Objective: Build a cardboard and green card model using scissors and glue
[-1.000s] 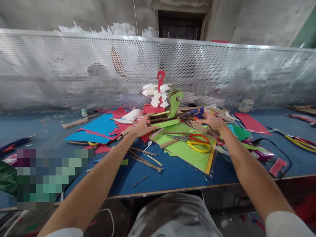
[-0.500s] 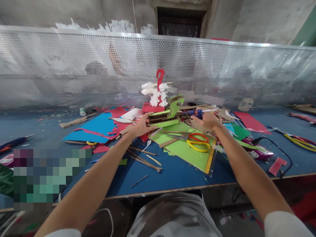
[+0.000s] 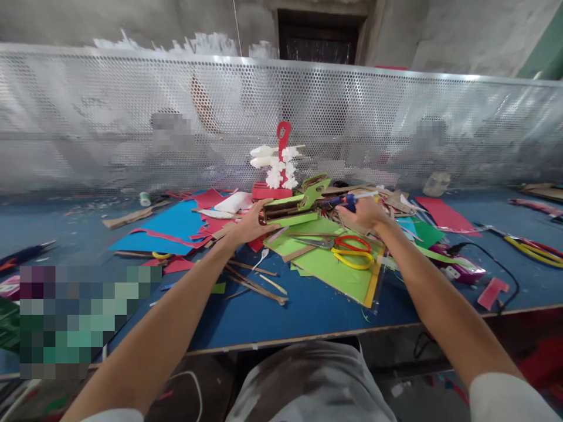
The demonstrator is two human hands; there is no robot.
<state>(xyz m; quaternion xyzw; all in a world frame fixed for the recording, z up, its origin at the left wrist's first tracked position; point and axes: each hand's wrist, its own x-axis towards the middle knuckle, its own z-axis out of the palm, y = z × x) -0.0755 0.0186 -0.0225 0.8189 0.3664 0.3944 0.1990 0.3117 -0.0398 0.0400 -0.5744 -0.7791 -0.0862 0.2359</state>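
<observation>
My left hand (image 3: 250,224) grips the left end of a green paper-covered cardboard box (image 3: 299,220), thumb below and fingers above. A green curved cutout (image 3: 315,190) stands tilted at the box's right side, with its brown cardboard edge showing. In my right hand (image 3: 365,211) is a blue glue gun (image 3: 345,202), its dark nozzle pointing left at the right end of the box. Part of its body is hidden by my fingers. Just below lie scissors (image 3: 352,252) with red and yellow handles on green paper (image 3: 325,278).
Behind the box stands a red cutout (image 3: 284,140) with white flower shapes on a red base (image 3: 268,192). Blue paper (image 3: 158,228), red scraps and thin brown sticks (image 3: 259,287) cover the blue table. A perforated metal screen (image 3: 246,99) closes the back; pliers (image 3: 532,249) lie at right.
The green curved cutout has tilted further over to the right. My right hand with the glue gun has shifted slightly left, while my left hand keeps its hold on the box.
</observation>
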